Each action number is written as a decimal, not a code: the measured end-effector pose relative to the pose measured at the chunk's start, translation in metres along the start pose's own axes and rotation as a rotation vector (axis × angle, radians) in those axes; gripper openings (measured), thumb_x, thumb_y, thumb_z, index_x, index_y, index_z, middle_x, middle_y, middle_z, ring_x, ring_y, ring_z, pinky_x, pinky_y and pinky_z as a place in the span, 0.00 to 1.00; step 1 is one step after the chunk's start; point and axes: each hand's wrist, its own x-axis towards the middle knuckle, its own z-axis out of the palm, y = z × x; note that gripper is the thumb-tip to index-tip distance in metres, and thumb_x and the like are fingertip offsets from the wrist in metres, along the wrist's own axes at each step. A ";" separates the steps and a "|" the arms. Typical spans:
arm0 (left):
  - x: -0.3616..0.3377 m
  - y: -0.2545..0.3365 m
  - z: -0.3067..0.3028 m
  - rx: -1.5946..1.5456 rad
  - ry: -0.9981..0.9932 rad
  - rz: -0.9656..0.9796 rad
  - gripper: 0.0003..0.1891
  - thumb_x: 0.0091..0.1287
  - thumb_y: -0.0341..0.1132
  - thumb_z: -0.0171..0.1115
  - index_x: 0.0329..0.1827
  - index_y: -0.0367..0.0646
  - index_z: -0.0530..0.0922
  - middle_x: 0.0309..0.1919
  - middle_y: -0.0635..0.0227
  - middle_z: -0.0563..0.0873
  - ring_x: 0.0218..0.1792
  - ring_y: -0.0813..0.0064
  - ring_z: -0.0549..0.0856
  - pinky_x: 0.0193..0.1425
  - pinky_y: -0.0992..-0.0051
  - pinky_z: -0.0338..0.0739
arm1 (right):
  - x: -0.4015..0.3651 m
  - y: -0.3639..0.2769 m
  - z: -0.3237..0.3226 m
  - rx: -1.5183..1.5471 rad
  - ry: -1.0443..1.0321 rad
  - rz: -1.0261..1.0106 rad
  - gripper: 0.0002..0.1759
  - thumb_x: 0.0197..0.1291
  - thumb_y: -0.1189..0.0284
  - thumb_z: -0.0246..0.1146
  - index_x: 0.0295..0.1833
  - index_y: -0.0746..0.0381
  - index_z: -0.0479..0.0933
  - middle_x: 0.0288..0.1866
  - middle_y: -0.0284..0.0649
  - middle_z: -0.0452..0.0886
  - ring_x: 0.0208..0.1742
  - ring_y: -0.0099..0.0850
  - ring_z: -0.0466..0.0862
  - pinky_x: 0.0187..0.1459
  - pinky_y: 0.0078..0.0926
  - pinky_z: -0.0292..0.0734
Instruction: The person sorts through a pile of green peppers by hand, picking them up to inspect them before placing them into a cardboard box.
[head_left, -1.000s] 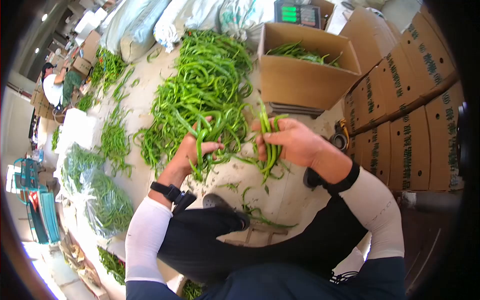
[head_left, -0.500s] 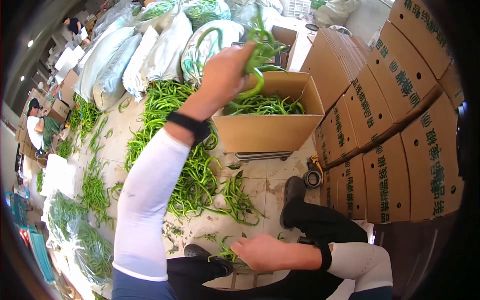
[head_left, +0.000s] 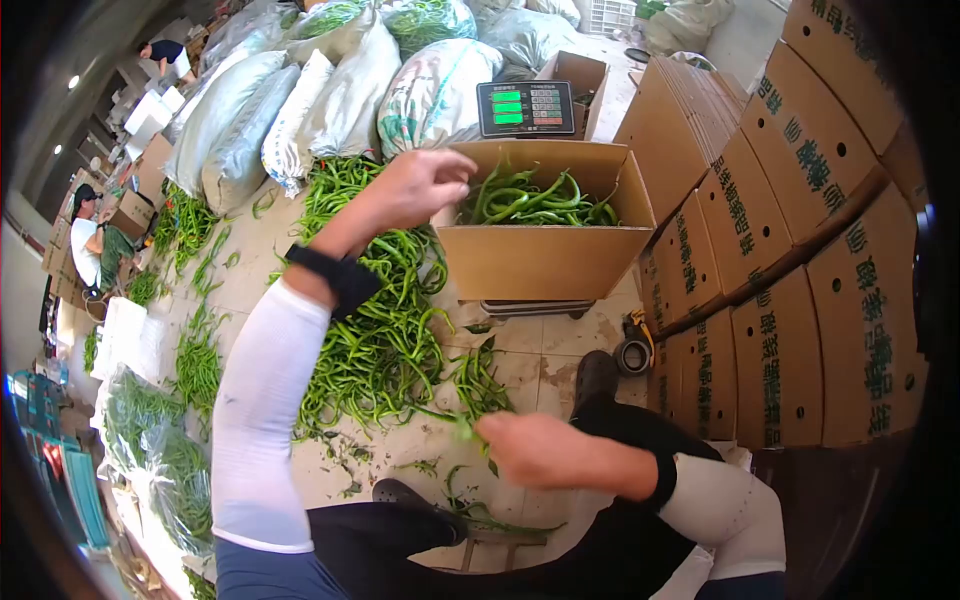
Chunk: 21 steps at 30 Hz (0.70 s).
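Observation:
My left hand (head_left: pixel 425 188) is at the left edge of a cardboard box (head_left: pixel 545 262), fingers apart and holding nothing. Long green chili peppers (head_left: pixel 540 200) lie inside the box, which sits on a low platform scale (head_left: pixel 530 308). Lower down, my right hand (head_left: pixel 545 450) is closed, with a blurred green chili pepper (head_left: pixel 463 428) at its fingertips. Just beyond it a large heap of green chili peppers (head_left: pixel 375 350) covers the floor.
A lit scale display (head_left: pixel 525 108) stands behind the box. Stacked printed cartons (head_left: pixel 780 300) line the right side. Full sacks (head_left: pixel 345 95) lie at the back. A tape dispenser (head_left: pixel 635 350) is near my foot. Another person (head_left: pixel 88 245) sits at far left.
My left hand has released its bunch of peppers over the box and drawn back left and down. My right hand has risen toward the floor heap.

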 end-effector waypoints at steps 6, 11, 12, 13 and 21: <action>-0.176 0.038 0.046 -0.645 0.064 -0.459 0.22 0.78 0.43 0.58 0.65 0.35 0.76 0.51 0.61 0.88 0.51 0.76 0.86 0.55 0.74 0.81 | 0.038 0.007 -0.023 1.125 0.355 0.339 0.08 0.75 0.72 0.55 0.45 0.67 0.74 0.33 0.43 0.81 0.35 0.35 0.83 0.39 0.36 0.78; -0.251 0.063 0.117 -0.260 0.377 -0.311 0.24 0.68 0.41 0.69 0.61 0.34 0.78 0.49 0.54 0.87 0.48 0.65 0.87 0.55 0.70 0.81 | 0.079 -0.032 -0.005 1.600 0.595 0.415 0.07 0.73 0.72 0.56 0.47 0.66 0.74 0.41 0.45 0.81 0.40 0.39 0.83 0.42 0.40 0.78; -0.255 0.069 0.120 -0.178 0.403 -0.235 0.25 0.66 0.42 0.70 0.61 0.35 0.78 0.48 0.53 0.87 0.46 0.62 0.88 0.53 0.68 0.82 | 0.088 -0.041 0.002 1.631 0.611 0.405 0.08 0.72 0.70 0.56 0.47 0.64 0.75 0.44 0.44 0.82 0.41 0.38 0.83 0.40 0.40 0.76; -0.258 0.073 0.122 -0.091 0.426 -0.158 0.26 0.64 0.42 0.72 0.61 0.36 0.78 0.47 0.52 0.86 0.44 0.59 0.88 0.51 0.66 0.82 | 0.097 -0.041 0.011 1.627 0.575 0.408 0.08 0.72 0.70 0.56 0.47 0.64 0.75 0.44 0.44 0.82 0.41 0.38 0.83 0.40 0.40 0.76; -0.286 0.033 0.141 0.353 0.393 -0.358 0.18 0.53 0.34 0.71 0.40 0.37 0.73 0.26 0.52 0.85 0.31 0.49 0.87 0.34 0.52 0.81 | 0.136 -0.051 0.046 1.379 0.409 0.596 0.12 0.71 0.68 0.60 0.54 0.62 0.77 0.45 0.45 0.82 0.41 0.35 0.84 0.42 0.42 0.78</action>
